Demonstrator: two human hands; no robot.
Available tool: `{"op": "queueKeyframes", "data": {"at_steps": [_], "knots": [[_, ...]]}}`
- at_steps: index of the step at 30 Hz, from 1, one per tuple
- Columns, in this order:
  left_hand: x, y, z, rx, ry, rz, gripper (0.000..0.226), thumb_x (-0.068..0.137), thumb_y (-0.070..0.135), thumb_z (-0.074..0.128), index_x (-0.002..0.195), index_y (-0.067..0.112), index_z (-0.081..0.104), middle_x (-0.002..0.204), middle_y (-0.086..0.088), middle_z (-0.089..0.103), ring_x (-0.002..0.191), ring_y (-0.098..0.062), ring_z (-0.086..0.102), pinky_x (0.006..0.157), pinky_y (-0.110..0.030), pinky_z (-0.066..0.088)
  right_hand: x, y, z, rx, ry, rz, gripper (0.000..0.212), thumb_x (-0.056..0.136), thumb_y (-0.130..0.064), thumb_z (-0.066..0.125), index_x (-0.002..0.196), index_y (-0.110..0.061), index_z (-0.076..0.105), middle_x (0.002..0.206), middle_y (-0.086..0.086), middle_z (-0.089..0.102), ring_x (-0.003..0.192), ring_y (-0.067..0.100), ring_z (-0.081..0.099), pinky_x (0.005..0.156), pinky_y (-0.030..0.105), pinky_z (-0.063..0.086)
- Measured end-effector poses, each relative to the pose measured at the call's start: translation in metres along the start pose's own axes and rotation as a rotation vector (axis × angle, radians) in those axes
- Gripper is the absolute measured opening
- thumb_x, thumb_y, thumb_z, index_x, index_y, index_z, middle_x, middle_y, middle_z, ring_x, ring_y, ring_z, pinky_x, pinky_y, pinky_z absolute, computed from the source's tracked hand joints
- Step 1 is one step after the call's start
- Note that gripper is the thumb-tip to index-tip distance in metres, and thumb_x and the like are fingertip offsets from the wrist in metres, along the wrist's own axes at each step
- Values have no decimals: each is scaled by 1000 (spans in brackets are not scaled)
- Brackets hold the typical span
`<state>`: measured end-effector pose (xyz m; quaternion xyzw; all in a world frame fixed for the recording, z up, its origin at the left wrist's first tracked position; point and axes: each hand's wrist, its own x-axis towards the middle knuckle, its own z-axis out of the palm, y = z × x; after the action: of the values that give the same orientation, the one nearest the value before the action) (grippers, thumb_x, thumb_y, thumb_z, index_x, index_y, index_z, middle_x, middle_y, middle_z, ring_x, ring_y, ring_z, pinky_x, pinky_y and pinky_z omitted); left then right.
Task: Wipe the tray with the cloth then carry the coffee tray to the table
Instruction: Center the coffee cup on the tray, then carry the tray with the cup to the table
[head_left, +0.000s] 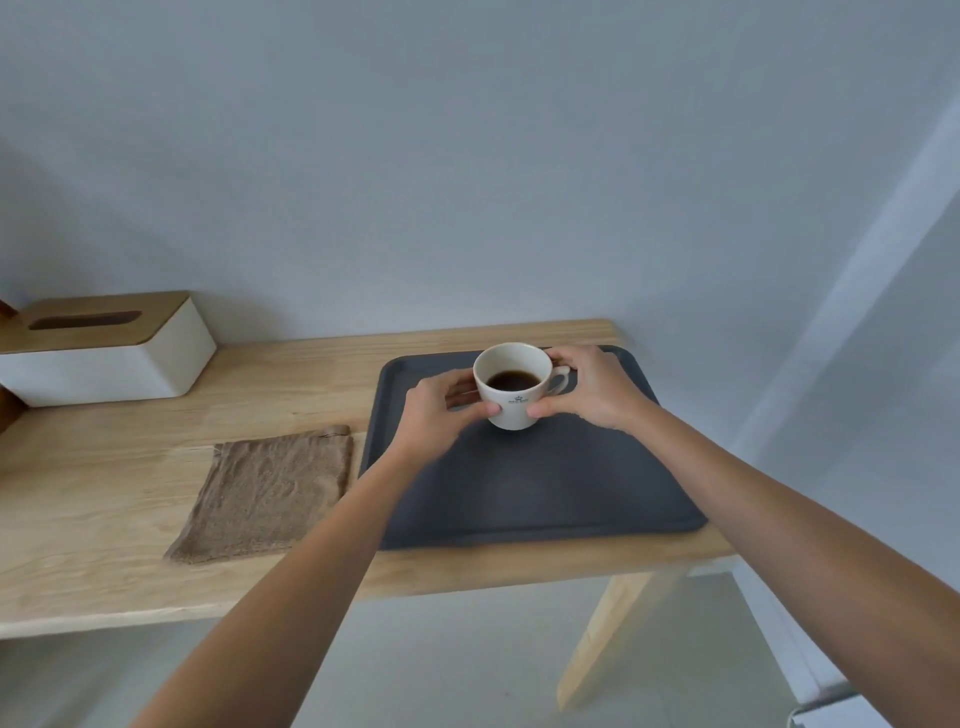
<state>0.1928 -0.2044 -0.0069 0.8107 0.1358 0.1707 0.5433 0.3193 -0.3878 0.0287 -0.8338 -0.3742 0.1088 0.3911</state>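
Observation:
A dark grey rectangular tray (545, 493) lies on the right end of a light wooden table (130, 467). A white cup (514, 402) with dark coffee in it is over the tray's far half. My left hand (441, 410) grips the cup's left side. From the right, my right hand (597, 387) holds the cup by its wall and handle. Whether the cup rests on the tray or hangs just above it, I cannot tell. A brown cloth (270, 499) lies flat on the table, just left of the tray.
A white tissue box with a wooden lid (104, 348) stands at the table's far left. A pale wall runs behind the table. The table's right edge and a slanted wooden leg (613, 623) are just past the tray. Grey floor shows below.

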Motion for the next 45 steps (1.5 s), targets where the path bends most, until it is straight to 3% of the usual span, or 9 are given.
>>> {"op": "queueKeyframes", "data": {"at_steps": [9, 12, 15, 19, 22, 28, 32, 41, 45], "knots": [[-14, -3, 12, 10, -12, -38, 54, 72, 18, 83, 122, 15, 64, 111, 2, 72, 103, -5, 68, 99, -34, 53, -15, 19, 9, 20, 9, 20, 62, 57, -31, 90, 113, -21, 65, 104, -8, 70, 98, 9, 61, 75, 18, 43], [-14, 0, 9, 67, -59, -33, 59, 73, 20, 82, 128, 15, 60, 120, 0, 69, 112, -9, 64, 105, -36, 48, -18, 21, 9, 9, -29, 49, 78, 60, -32, 89, 130, -25, 55, 121, -7, 65, 117, 12, 56, 96, 28, 44], [-13, -3, -6, 270, -6, -47, 69, 78, 28, 77, 140, 15, 48, 138, -2, 57, 130, -16, 51, 110, -30, 37, -25, 31, 1, -59, -91, 170, 101, 62, -26, 87, 146, -28, 31, 150, -3, 40, 139, 17, 34, 111, 34, 31], [-19, -23, -42, 642, 125, -140, 60, 92, 32, 58, 145, 11, 38, 147, -16, 42, 137, -34, 36, 111, -46, 32, -44, 57, -8, -299, 65, 306, 77, 80, -27, 73, 146, -23, 34, 152, 8, 34, 140, 28, 29, 113, 41, 29], [-25, -37, -57, 859, 116, -281, 53, 96, 35, 45, 145, 15, 36, 143, -19, 43, 132, -40, 36, 107, -55, 28, -57, 69, -6, -424, 220, 394, 57, 93, -28, 56, 145, -18, 35, 144, 15, 34, 131, 37, 34, 109, 46, 33], [-24, -46, -55, 904, 101, -206, 44, 101, 24, 36, 143, 11, 38, 126, -19, 49, 110, -36, 52, 100, -49, 31, -64, 75, -1, -471, 317, 466, 33, 100, -19, 38, 131, -10, 48, 113, 17, 45, 85, 37, 57, 79, 42, 50], [-19, -51, -53, 903, 107, -175, 38, 101, 20, 33, 136, 8, 43, 117, -20, 51, 97, -36, 53, 95, -47, 33, -70, 76, -3, -524, 328, 485, 35, 100, -19, 37, 133, -13, 47, 107, 20, 53, 95, 39, 56, 77, 41, 45], [6, -15, -12, 814, 25, -34, 41, 101, 17, 35, 140, 9, 42, 122, -25, 49, 104, -40, 53, 97, -46, 32, -128, 75, -46, -516, 399, 543, 37, 101, -17, 33, 135, -10, 44, 106, 25, 53, 97, 41, 55, 85, 47, 49], [14, 14, 27, 755, -39, 55, 43, 100, 17, 36, 142, 9, 41, 124, -26, 48, 109, -40, 51, 99, -45, 31, -175, 81, -76, -514, 489, 591, 38, 101, -17, 33, 137, -12, 44, 107, 25, 54, 98, 40, 54, 81, 40, 43]]}}
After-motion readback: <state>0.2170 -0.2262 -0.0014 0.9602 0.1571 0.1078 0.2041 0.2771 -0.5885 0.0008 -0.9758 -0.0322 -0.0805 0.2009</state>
